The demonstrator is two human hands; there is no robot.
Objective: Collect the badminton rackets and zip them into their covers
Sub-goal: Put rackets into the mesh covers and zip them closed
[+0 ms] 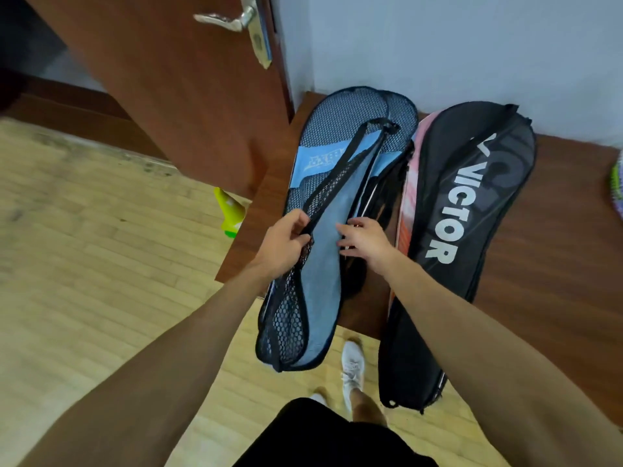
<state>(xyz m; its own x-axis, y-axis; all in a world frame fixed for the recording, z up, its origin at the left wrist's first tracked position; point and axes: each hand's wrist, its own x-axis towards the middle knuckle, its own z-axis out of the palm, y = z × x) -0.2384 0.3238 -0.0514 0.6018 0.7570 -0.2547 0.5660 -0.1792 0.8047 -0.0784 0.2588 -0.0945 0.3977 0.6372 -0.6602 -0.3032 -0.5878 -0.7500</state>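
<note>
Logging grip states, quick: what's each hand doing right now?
Left hand: pinching the blue mesh cover by its flap edge.
Right hand: fingers bent inside the cover; grip cannot be told.

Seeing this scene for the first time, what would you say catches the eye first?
The white VICTOR lettering on the black racket bag, at right on the brown bench. Then the blue mesh racket cover at centre, its edge pinched by the left hand, the right hand touching it.

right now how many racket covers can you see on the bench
2: the blue mesh cover on the left, the black VICTOR cover right of it. A pink edge under the black one may be a third.
</note>
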